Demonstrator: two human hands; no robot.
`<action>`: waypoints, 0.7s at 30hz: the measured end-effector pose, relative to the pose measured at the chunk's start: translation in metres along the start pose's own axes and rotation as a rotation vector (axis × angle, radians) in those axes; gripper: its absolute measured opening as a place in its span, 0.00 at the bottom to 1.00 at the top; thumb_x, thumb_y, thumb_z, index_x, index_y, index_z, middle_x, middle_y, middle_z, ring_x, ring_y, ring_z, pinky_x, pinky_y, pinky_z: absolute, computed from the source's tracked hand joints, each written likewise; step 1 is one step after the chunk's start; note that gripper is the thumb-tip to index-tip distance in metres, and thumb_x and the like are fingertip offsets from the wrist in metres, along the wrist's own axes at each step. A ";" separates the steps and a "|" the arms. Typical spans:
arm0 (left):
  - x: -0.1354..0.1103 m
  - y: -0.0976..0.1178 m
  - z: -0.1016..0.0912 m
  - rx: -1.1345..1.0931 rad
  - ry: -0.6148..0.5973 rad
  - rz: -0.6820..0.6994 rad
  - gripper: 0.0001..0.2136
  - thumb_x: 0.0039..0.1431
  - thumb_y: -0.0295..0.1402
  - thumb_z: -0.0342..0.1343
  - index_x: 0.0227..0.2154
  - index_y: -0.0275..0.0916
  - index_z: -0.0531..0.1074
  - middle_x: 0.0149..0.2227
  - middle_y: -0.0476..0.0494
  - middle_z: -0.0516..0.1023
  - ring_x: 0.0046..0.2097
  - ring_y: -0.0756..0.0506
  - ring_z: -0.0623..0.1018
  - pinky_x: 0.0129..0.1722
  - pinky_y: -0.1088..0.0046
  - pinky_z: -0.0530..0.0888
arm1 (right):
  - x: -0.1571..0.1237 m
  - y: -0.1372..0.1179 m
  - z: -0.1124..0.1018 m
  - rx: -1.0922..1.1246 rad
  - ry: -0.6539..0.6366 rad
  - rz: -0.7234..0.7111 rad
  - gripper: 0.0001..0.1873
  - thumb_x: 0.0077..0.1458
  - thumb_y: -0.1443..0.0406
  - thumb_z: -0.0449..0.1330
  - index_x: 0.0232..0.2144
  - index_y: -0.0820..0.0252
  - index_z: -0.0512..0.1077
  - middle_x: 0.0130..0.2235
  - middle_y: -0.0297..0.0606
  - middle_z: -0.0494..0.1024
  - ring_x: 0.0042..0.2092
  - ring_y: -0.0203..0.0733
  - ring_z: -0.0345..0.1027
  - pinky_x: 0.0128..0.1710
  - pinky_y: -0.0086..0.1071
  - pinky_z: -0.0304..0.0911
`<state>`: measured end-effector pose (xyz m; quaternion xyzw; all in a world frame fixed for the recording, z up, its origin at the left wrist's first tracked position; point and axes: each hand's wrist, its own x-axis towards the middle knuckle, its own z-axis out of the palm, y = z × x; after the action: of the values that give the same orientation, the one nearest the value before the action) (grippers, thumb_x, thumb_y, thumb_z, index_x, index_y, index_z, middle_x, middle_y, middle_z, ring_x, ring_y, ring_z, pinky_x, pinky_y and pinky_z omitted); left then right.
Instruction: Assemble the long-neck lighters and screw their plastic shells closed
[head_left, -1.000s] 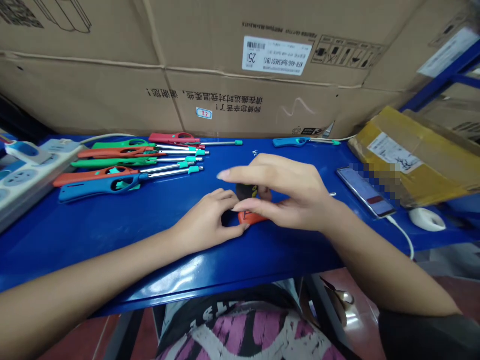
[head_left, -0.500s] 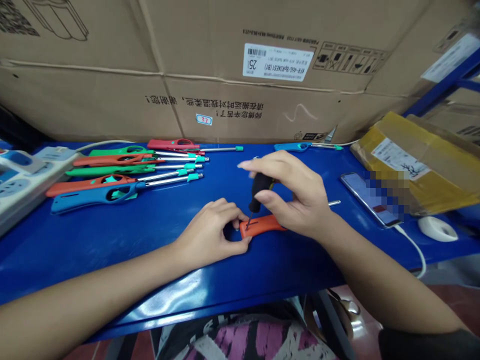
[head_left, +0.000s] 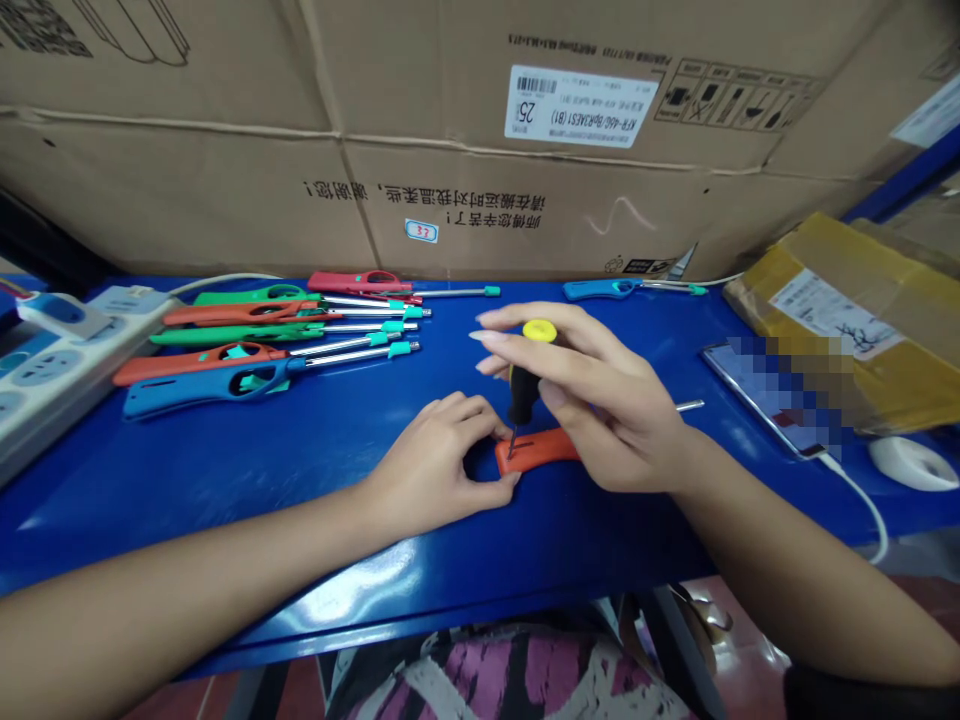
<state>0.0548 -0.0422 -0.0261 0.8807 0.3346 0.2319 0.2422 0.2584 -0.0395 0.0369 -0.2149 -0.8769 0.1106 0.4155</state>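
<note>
Open tabletop [head_left: 315, 445] left of the left hand [head_left: 444, 458] allows a low pass; farther out on that side, lighters [head_left: 236, 335] obstruct; right of the right hand [head_left: 615, 400], the phone [head_left: 757, 400], its cable [head_left: 864, 496] and a taped package [head_left: 919, 350] block the way; past both hands, the carton [head_left: 247, 200] rises.

A big brown cardboard box [head_left: 450, 130] stands like a wall beyond the left hand [head_left: 450, 455] and the right hand [head_left: 615, 390], its print upside down. Beneath both spreads a glossy blue tabletop [head_left: 262, 450], and I catch a pale patch of light [head_left: 360, 585] on it, closer to the front edge than the left hand. Off past the right hand, a blue metal bar [head_left: 907, 170] slants upward. Lower than both hands, I see dark legs [head_left: 675, 650] and reddish floor tiles [head_left: 300, 685]
</note>
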 end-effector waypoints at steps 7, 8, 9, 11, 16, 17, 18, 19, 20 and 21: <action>0.002 0.001 -0.001 0.005 -0.012 -0.030 0.09 0.54 0.37 0.63 0.37 0.40 0.73 0.38 0.47 0.77 0.41 0.41 0.74 0.42 0.61 0.70 | -0.001 -0.001 0.001 -0.150 0.233 -0.075 0.17 0.60 0.58 0.64 0.51 0.50 0.74 0.39 0.38 0.74 0.44 0.47 0.72 0.44 0.43 0.74; 0.002 0.001 -0.002 0.007 -0.014 -0.027 0.10 0.55 0.37 0.63 0.38 0.41 0.74 0.40 0.47 0.77 0.42 0.41 0.74 0.43 0.60 0.70 | -0.001 -0.002 -0.001 -0.146 0.211 -0.051 0.16 0.63 0.57 0.61 0.51 0.50 0.74 0.43 0.40 0.74 0.46 0.47 0.72 0.45 0.44 0.73; 0.001 0.001 -0.002 0.010 -0.015 -0.023 0.11 0.55 0.37 0.63 0.41 0.41 0.74 0.41 0.46 0.78 0.43 0.41 0.74 0.44 0.60 0.70 | -0.001 -0.002 -0.001 -0.113 0.178 -0.023 0.16 0.65 0.58 0.57 0.53 0.51 0.73 0.48 0.42 0.74 0.48 0.48 0.72 0.46 0.46 0.73; 0.001 0.000 -0.001 0.016 -0.014 -0.001 0.14 0.56 0.37 0.63 0.45 0.42 0.75 0.45 0.45 0.78 0.45 0.40 0.75 0.46 0.59 0.70 | -0.002 -0.002 -0.002 -0.009 0.111 0.020 0.18 0.68 0.62 0.52 0.57 0.51 0.70 0.56 0.44 0.72 0.50 0.48 0.72 0.47 0.47 0.74; 0.000 -0.001 0.001 0.028 -0.011 0.066 0.09 0.57 0.35 0.62 0.41 0.44 0.79 0.42 0.46 0.77 0.42 0.42 0.74 0.42 0.63 0.69 | 0.000 0.002 0.002 -0.046 0.273 -0.086 0.19 0.57 0.64 0.67 0.52 0.52 0.73 0.37 0.37 0.77 0.39 0.44 0.70 0.36 0.39 0.74; 0.000 -0.001 0.000 0.026 -0.009 0.062 0.07 0.57 0.35 0.62 0.39 0.44 0.79 0.41 0.46 0.77 0.41 0.43 0.74 0.41 0.63 0.69 | 0.000 0.001 0.002 -0.090 0.278 -0.105 0.18 0.57 0.62 0.68 0.50 0.52 0.74 0.36 0.37 0.76 0.39 0.44 0.70 0.36 0.38 0.74; 0.000 -0.001 0.000 0.020 -0.006 0.058 0.07 0.57 0.35 0.62 0.39 0.43 0.79 0.41 0.46 0.77 0.41 0.43 0.74 0.41 0.63 0.69 | 0.001 -0.001 0.002 -0.111 0.254 -0.104 0.17 0.59 0.60 0.66 0.50 0.53 0.74 0.38 0.39 0.76 0.40 0.44 0.71 0.37 0.39 0.74; 0.000 0.000 0.000 0.012 -0.003 0.057 0.07 0.57 0.35 0.62 0.39 0.43 0.79 0.42 0.46 0.77 0.42 0.43 0.74 0.41 0.63 0.69 | 0.000 -0.004 0.001 -0.104 0.208 -0.082 0.16 0.62 0.59 0.62 0.52 0.54 0.73 0.44 0.41 0.76 0.43 0.45 0.72 0.40 0.40 0.75; 0.000 0.000 0.000 0.003 -0.004 0.060 0.08 0.58 0.35 0.62 0.41 0.44 0.79 0.43 0.46 0.77 0.43 0.42 0.75 0.43 0.62 0.70 | 0.000 -0.006 0.000 -0.072 0.160 -0.048 0.17 0.66 0.59 0.57 0.54 0.55 0.72 0.50 0.44 0.75 0.47 0.46 0.72 0.42 0.42 0.75; 0.001 0.000 0.000 -0.002 -0.006 0.064 0.10 0.58 0.35 0.62 0.42 0.44 0.79 0.45 0.46 0.77 0.44 0.42 0.75 0.45 0.61 0.70 | 0.000 -0.009 0.000 -0.027 0.113 -0.010 0.18 0.68 0.61 0.54 0.57 0.56 0.70 0.55 0.46 0.72 0.50 0.47 0.72 0.44 0.43 0.75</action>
<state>0.0550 -0.0417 -0.0256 0.8913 0.3053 0.2373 0.2368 0.2561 -0.0471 0.0403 -0.2218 -0.8546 0.0843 0.4618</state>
